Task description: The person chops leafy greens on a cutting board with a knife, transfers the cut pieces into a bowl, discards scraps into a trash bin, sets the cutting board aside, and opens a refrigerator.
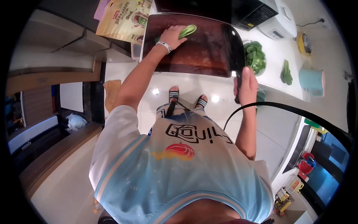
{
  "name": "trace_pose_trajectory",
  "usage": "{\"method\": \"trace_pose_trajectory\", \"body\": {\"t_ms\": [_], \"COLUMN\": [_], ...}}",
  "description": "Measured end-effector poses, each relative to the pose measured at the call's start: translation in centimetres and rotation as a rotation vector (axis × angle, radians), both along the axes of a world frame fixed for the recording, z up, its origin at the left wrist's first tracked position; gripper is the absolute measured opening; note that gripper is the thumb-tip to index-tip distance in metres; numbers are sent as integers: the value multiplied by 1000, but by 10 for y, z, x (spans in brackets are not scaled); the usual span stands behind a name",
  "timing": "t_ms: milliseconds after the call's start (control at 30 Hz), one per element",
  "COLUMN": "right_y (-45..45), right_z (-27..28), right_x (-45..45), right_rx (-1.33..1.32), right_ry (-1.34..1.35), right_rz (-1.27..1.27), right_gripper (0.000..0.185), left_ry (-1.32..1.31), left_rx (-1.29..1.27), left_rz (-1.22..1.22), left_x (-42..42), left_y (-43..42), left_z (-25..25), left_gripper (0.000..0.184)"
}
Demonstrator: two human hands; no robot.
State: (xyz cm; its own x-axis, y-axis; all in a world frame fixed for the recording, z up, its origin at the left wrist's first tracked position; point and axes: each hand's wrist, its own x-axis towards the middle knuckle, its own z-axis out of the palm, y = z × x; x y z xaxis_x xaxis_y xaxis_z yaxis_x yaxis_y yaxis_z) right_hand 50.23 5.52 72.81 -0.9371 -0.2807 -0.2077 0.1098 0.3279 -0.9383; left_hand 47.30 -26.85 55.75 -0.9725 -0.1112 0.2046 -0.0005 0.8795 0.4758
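Observation:
On the dark reddish-brown cutting board, my left hand is closed over a green leafy vegetable, whose pale stalks stick out to the right of my fingers. My right hand grips the dark handle of a large knife. The dark blade reaches up along the board's right edge, apart from the vegetable. Just right of the blade is a clear bowl of green leaves.
A single leafy vegetable lies on the white counter by a light blue mug. Behind are a microwave and a white appliance. A printed bag is at the back left. A black strap-like band curves at the right.

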Motion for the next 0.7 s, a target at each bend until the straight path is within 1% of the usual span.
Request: {"method": "trace_pose_trajectory", "body": {"t_ms": [67,133,200,233,333,400,500,600,700], "right_y": [-17,-35,-48,-52,-61,-67,-82,-104,-125], "right_z": [-16,-29,-39,-34,-24,-31,-63,-68,-77], "right_x": [-16,-32,-41,-41,-35,-37,-47,-50,-54], "right_rx": [-44,133,194,192,175,145,146,239,365], "right_ry": [2,157,310,313,298,280,249,280,347], "right_rz": [68,177,283,283,267,235,234,263,330], "right_gripper": [39,38,36,35,35,37,39,40,37], "left_ry": [-5,-14,-10,-7,144,158,159,200,233], "left_rx": [1,-5,-20,-27,-19,-34,-17,-7,-9], "left_rz": [-47,-98,-130,-144,-101,-68,-28,1,-3], "left_x": [3,3,7,11,27,30,27,27,28], "left_y": [-4,-8,-4,-1,17,19,18,16,12], "left_z": [-4,-1,2,7,27,22,9,1,-3], "left_gripper": [51,51,49,48,47,41,34,29,28]}}
